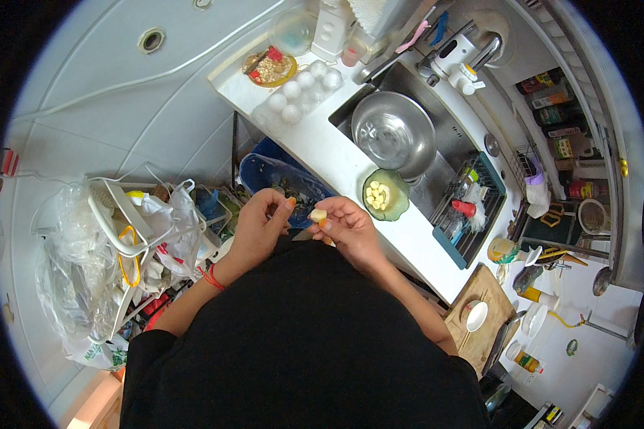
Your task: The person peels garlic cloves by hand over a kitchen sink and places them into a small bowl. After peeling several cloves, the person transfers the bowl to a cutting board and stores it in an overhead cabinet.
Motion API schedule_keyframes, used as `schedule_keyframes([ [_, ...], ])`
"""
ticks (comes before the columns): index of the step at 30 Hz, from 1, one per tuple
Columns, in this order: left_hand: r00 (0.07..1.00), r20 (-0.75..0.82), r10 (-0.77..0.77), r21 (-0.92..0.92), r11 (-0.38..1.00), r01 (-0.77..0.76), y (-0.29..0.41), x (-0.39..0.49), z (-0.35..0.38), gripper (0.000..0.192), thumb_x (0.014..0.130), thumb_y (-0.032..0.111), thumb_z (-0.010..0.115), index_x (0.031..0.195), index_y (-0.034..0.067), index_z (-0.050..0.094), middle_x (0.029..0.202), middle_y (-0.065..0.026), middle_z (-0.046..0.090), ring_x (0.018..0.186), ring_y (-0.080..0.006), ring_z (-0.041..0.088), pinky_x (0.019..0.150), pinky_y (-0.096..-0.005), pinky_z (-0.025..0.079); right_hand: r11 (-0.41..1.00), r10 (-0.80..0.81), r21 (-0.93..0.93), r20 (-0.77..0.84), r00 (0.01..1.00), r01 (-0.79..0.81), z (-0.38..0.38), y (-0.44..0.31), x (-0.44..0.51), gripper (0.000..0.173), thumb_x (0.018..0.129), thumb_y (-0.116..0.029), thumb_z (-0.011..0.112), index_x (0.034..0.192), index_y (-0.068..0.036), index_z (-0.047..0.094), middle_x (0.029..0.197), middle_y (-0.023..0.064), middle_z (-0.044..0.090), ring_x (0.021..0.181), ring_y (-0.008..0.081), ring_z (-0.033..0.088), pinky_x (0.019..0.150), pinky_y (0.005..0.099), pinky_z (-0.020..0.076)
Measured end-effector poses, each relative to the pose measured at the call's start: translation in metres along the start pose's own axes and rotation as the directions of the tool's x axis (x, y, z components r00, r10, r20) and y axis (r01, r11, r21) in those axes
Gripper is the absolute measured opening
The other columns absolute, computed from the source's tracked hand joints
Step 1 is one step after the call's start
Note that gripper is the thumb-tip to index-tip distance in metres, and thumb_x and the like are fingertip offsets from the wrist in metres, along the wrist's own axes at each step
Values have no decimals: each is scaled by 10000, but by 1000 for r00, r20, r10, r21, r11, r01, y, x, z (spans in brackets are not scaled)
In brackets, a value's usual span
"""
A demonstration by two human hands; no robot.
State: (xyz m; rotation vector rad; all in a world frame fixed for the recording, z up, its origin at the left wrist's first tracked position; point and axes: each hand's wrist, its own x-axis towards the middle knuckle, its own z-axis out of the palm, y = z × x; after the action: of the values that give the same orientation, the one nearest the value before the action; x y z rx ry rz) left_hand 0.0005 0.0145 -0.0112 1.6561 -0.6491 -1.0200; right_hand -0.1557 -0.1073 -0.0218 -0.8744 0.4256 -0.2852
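Observation:
A peeled garlic clove (317,215) is pinched between the thumb and fingers of my right hand (353,231). Just to the left, my left hand (262,221) has its thumb and forefinger drawn together; whether a scrap of skin is between them cannot be made out. Both hands are over a blue bin (265,169) with a plastic liner and dark scraps inside. On the white counter beside my right hand stands a green glass bowl (399,208) holding several pale cloves (376,195).
A steel basin (394,131) sits in the sink (464,140), beside a dish rack (483,204). Eggs in a clear carton (299,91) and a yellow dish (271,69) are at the counter's far end. A bag-filled rack (139,236) stands left; a wooden cutting board (483,297) lies right.

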Motion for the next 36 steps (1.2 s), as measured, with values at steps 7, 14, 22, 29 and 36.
schedule_keyframes([
  [7,995,59,75,-167,984,-64,3,-3,6,171,879,97,630,1018,3,595,859,-30,610,740,-70,579,634,-213,504,993,54,110,-3,999,-54,-1,-1,3,169,925,-127,563,1057,-23,545,934,82,636,775,137,622,659,247,513],
  [14,988,145,61,-238,971,-25,-1,0,7,228,852,110,672,1040,-11,627,921,-55,670,764,-73,622,683,-204,509,991,104,84,13,994,-105,2,-5,4,139,932,-132,553,1017,-22,543,891,81,644,726,128,616,615,242,507],
  [22,988,128,83,-110,992,-69,5,-1,6,169,836,114,690,972,15,681,905,-51,654,767,-82,625,685,-207,511,994,84,71,29,996,-86,2,-4,2,123,931,-117,549,1007,-21,541,915,99,648,718,130,615,620,244,508],
  [29,985,132,115,-97,990,-103,3,0,4,149,851,78,669,969,-13,663,901,-50,649,773,-95,621,668,-219,516,981,156,109,72,985,-163,-2,-6,2,161,950,-172,517,1030,-33,528,849,87,628,680,148,620,563,245,501],
  [36,987,125,99,-83,993,-89,4,-1,4,160,854,101,673,966,-13,658,877,-58,663,736,-86,619,649,-212,510,982,167,77,72,983,-173,-1,-3,4,206,974,-219,468,1097,-55,486,807,89,615,621,158,619,500,252,495],
])
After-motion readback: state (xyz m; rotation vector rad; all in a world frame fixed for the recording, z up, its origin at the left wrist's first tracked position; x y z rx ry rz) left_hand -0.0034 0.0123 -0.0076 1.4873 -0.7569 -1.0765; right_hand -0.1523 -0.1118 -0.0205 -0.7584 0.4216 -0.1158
